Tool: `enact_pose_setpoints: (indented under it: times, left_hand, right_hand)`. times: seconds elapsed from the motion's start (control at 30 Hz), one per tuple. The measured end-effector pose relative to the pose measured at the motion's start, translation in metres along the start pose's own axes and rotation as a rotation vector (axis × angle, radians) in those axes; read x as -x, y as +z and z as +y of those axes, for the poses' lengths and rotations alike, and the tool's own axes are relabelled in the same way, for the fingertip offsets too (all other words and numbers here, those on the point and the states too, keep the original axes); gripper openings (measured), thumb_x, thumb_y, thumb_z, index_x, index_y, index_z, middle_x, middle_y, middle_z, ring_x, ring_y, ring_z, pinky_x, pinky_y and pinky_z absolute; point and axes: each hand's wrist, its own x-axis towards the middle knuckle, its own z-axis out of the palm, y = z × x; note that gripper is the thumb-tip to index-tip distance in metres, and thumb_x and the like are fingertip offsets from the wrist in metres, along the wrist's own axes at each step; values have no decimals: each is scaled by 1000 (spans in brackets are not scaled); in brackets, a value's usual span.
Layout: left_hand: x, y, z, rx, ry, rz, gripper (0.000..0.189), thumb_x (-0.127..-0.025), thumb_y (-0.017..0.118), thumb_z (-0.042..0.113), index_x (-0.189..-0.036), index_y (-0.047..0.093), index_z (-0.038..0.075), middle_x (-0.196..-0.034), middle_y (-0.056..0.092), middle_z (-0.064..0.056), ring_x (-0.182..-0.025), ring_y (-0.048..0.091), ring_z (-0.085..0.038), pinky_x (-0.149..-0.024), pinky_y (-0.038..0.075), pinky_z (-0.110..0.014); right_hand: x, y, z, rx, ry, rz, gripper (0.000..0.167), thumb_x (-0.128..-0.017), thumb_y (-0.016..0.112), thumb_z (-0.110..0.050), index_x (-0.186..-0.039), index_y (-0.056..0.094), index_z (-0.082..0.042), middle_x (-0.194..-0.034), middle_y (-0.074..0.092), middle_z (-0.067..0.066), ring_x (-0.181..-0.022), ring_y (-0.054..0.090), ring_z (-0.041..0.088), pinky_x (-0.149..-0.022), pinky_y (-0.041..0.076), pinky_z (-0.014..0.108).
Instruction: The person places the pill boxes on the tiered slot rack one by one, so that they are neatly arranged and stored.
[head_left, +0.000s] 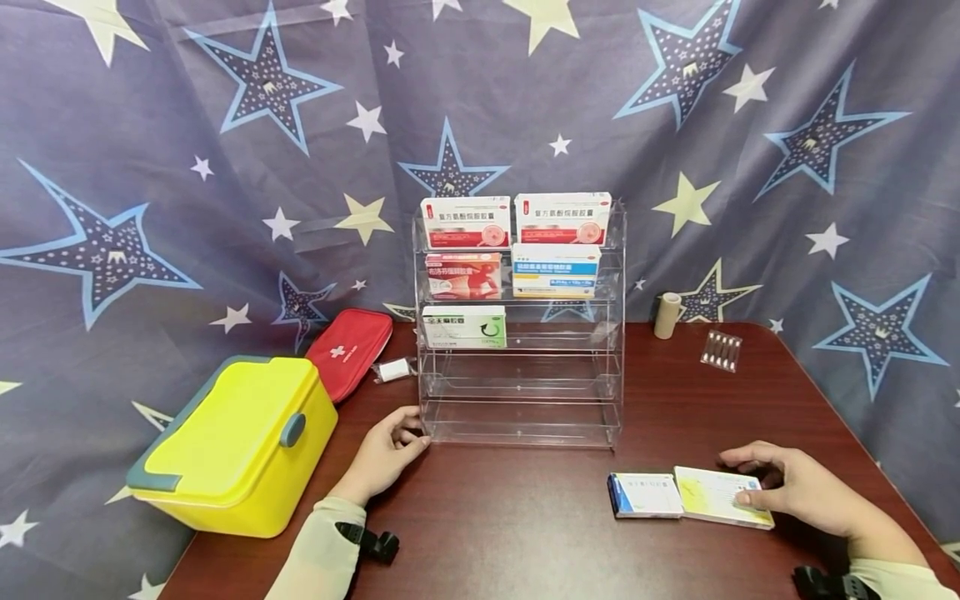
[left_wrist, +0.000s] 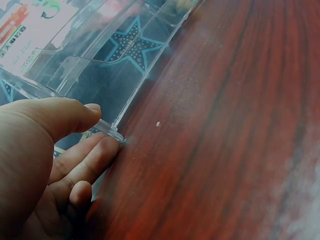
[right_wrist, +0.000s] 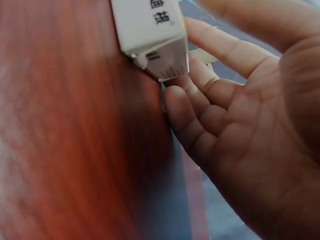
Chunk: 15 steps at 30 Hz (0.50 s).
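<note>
A clear acrylic display rack stands mid-table with medicine boxes on its upper tiers. My left hand is at its lower left corner; in the left wrist view, thumb and fingers pinch the rack's edge. At the right front of the table, my right hand holds a white and yellow medicine box by its right end, thumb on the front and fingers behind. The right wrist view shows that end of the box close up. A blue and white medicine box lies against its left end.
Left of the rack are a yellow lidded bin, a red first-aid pouch and a small white packet. A tan bandage roll and a blister pack are at the back right. A star-patterned curtain hangs behind.
</note>
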Motion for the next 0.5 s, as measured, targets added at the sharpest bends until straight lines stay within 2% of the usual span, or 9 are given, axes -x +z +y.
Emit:
enact_pose_setpoints:
  times: [0.17,0.3,0.43,0.5]
  left_hand:
    - [5,0,17,1,-5,3,46,-92,78,-2,-135,62,-1,-108,69,-14,-85,69,-23,-72,53,-27]
    - [9,-3,32,20,24,-8,45,-92,77,-3,-134,61,-5,-107,69,-16,-85,69,-23,-71,53,-27]
    - [9,-2,32,28,33,-8,45,-92,77,-2,-134,60,-5,-108,69,-16,-85,69,-23,-71,53,-27]
    - [6,-1,23,21,17,-7,46,-92,77,-2,-135,61,-4,-108,69,-16,-86,69,-24,-72,53,-27]
  right_hand:
    - [0,-1,1,45,14,13,42,-80,90,-8,-119,76,-5,-108,72,1,-92,62,6,-67,50,26]
    - [1,-3,1,46,22,-1,34,-82,89,-9,-113,79,-11,-104,72,-3,-92,61,6,-69,49,25]
    - [1,-2,3,30,39,-15,28,-84,88,-10,-110,79,-18,-103,72,-5,-92,62,6,-70,49,25]
    - [1,-3,2,23,54,-18,27,-86,87,-11,-109,78,-20,-104,73,-5,-91,63,6,-70,50,26]
